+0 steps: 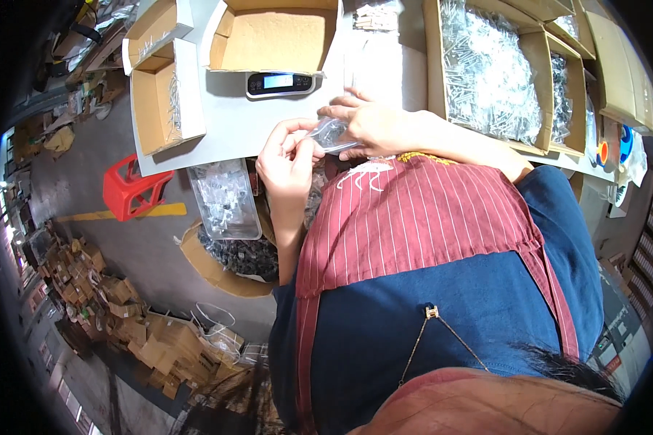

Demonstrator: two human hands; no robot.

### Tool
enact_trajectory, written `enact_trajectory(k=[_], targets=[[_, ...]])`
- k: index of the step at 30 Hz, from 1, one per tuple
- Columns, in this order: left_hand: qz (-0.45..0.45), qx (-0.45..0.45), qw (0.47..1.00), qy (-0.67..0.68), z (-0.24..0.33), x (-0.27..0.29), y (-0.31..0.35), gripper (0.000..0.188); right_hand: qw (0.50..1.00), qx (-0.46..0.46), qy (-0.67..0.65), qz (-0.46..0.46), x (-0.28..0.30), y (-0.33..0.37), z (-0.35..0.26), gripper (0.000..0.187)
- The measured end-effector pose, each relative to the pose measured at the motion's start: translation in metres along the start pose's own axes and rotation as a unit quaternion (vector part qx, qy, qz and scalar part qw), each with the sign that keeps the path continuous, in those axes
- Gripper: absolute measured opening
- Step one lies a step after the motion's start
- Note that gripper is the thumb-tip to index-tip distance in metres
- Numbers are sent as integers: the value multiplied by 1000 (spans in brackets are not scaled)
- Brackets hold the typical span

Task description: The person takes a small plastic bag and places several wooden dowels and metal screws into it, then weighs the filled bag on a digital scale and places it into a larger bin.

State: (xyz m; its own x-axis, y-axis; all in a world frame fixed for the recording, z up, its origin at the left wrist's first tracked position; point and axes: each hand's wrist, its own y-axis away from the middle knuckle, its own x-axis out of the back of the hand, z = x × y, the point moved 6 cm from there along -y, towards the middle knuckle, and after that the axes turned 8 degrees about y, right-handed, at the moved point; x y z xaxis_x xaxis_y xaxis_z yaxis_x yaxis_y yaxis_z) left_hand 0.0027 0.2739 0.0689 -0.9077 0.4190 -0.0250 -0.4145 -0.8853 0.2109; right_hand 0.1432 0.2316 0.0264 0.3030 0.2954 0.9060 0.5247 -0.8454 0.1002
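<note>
Between both hands point(286, 161) point(377, 127), a partly hidden bag point(329, 135)

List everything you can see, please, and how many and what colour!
Plastic bag: 1, clear, at both hands
Table: 1, pale grey, beyond the apron
Digital scale: 1, dark, by the tray's near edge
Cardboard tray: 1, brown, top centre
Open boxes: 2, brown and white, table's left
Big box: 1, brown, table's right, holding silvery metal pieces
Plastic tub: 1, clear, below the table's left edge
Stool: 1, red, floor at left
Floor stripe: 1, yellow, by the stool
Cardboard pile: too many to count, brown, lower left
Apron: 1, striped red, on the person
Shirt: 1, dark blue, under the apron
Hands: 2, bare, centre
</note>
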Motion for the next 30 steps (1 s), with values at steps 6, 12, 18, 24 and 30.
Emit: enact_trajectory(k=[6,12,18,24,30], targets=[[-35,-13,999,-19,-10,15,-5,20,985,-47,-90,143,53,22,4,12],[107,14,982,-156,15,12,4,6,957,6,-28,289,91,50,-13,21],[63,-40,970,-233,0,17,-4,16,958,-17,-43,283,68,48,4,20],[-55,-119,931,-339,17,3,-9,31,950,-36,-70,303,70,51,10,17],[-56,-67,946,-312,2,7,-20,19,955,-39,-81,284,55,37,14,19]])
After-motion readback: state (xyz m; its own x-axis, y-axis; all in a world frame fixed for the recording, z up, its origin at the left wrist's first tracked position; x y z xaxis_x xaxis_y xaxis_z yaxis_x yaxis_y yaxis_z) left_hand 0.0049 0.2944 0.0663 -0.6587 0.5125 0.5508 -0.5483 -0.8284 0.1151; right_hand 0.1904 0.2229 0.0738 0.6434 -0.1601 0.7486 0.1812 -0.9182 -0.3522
